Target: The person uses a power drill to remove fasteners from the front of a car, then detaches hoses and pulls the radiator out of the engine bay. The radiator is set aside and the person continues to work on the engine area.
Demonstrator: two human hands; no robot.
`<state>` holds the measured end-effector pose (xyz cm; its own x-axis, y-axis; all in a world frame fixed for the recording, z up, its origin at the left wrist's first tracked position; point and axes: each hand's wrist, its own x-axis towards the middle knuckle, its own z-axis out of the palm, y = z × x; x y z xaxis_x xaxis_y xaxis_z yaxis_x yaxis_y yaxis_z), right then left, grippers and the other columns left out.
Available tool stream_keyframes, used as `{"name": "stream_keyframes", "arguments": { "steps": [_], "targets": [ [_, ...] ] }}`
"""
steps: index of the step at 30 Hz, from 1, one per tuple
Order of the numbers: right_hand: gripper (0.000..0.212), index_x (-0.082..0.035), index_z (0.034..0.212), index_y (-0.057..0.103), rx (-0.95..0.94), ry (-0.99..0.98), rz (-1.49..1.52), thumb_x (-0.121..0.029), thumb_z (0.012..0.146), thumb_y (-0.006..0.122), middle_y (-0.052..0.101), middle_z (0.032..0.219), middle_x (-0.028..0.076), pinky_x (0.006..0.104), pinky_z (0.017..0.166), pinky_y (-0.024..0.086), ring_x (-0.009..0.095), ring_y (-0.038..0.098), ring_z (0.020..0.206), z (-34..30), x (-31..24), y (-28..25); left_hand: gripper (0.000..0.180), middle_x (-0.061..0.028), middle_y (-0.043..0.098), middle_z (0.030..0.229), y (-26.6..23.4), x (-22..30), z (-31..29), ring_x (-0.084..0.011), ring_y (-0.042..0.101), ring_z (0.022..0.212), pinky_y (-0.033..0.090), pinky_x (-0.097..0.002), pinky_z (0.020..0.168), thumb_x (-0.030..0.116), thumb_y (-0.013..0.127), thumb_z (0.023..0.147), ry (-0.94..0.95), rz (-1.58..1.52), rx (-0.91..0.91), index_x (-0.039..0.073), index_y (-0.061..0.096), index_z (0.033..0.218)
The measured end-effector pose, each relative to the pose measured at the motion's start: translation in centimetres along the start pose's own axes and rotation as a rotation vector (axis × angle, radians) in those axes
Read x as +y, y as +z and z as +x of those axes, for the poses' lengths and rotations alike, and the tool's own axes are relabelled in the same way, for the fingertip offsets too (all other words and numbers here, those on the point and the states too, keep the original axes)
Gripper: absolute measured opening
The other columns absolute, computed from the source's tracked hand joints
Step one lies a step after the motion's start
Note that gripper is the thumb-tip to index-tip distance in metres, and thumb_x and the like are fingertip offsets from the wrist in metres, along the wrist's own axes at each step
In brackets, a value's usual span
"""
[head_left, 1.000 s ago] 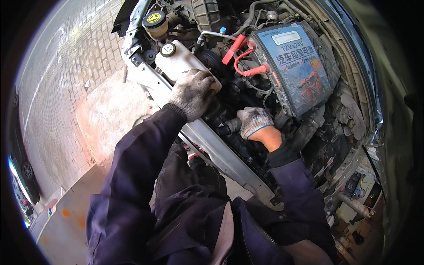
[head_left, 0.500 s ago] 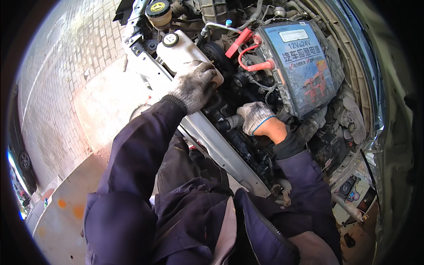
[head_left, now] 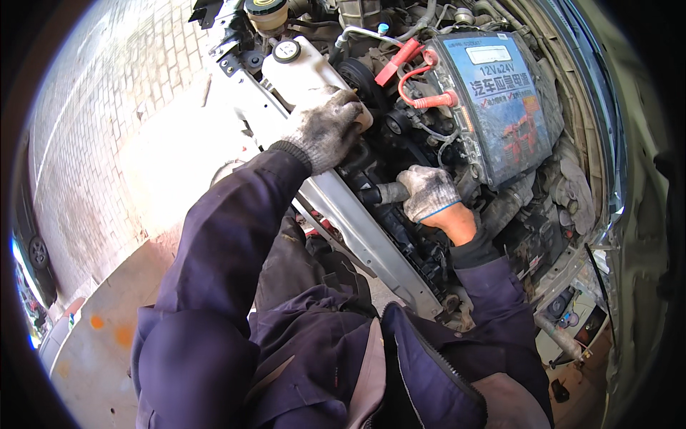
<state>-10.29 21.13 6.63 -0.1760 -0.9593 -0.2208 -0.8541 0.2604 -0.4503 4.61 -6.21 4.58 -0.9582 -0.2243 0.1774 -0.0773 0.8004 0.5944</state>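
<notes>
My left hand (head_left: 325,130), in a dirty white knit glove, lies at the near lower end of the white plastic fluid tank (head_left: 304,68). Its fingers curl down past the tank's edge, so their tips and whatever they grip are hidden. Lower in the engine bay, my right hand (head_left: 430,191) wears a similar glove with a blue hem. Closed in a fist, it is wrapped round the end of a grey radiator hose (head_left: 393,192). The hose's other end runs into a black fitting (head_left: 370,195) by the silver front crossmember (head_left: 357,232).
A blue-topped jump-start battery pack (head_left: 493,100) sits on the engine at right, with a red cable (head_left: 429,101) and red clamp (head_left: 399,63). A round-capped reservoir (head_left: 268,16) stands at the far left. Black pulleys (head_left: 357,79) lie between. Paving (head_left: 136,93) stretches beyond the car's front.
The whole view has shifted slightly to the right. Both hands keep nearly the same places, the left at the tank's end and the right on the radiator hose.
</notes>
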Motion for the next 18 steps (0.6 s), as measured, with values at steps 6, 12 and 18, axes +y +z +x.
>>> {"name": "stream_keyframes", "arguments": {
  "steps": [6, 12, 18],
  "targets": [
    [0.032, -0.004, 0.106, 0.074, 0.12, 0.015, -0.051, -0.002, 0.074, 0.072, 0.07, 0.095, 0.02, 0.0556, 0.083, 0.059, 0.046, 0.071, 0.093, -1.0, -1.6, 0.1, 0.03, -0.0174, 0.071, 0.128, 0.3, -0.4, 0.1, -0.0412, 0.069, 0.121, 0.057, -0.0511, 0.105, 0.016, 0.079, 0.086, 0.049, -0.019, 0.082, 0.004, 0.074, 0.114],
    [0.035, -0.003, 0.108, 0.074, 0.206, 0.039, -0.077, -0.002, 0.073, 0.073, 0.07, 0.097, 0.02, 0.0555, 0.083, 0.059, 0.045, 0.07, 0.092, -1.5, -2.4, 0.7, 0.024, -0.0136, 0.069, 0.115, 0.1, -0.3, 0.4, -0.0383, 0.069, 0.114, 0.057, -0.0509, 0.099, 0.011, 0.079, 0.082, 0.102, -0.015, 0.156, 0.009, 0.073, 0.105],
    [0.033, -0.004, 0.105, 0.074, 0.149, 0.004, 0.016, -0.003, 0.071, 0.074, 0.071, 0.095, 0.019, 0.0549, 0.083, 0.059, 0.044, 0.071, 0.093, -0.4, -0.9, 0.5, 0.036, -0.0191, 0.069, 0.14, -0.6, -0.1, 0.4, -0.0428, 0.065, 0.132, 0.054, -0.0531, 0.114, 0.017, 0.079, 0.091, -0.002, -0.026, -0.063, 0.002, 0.073, 0.123]
  ]
}}
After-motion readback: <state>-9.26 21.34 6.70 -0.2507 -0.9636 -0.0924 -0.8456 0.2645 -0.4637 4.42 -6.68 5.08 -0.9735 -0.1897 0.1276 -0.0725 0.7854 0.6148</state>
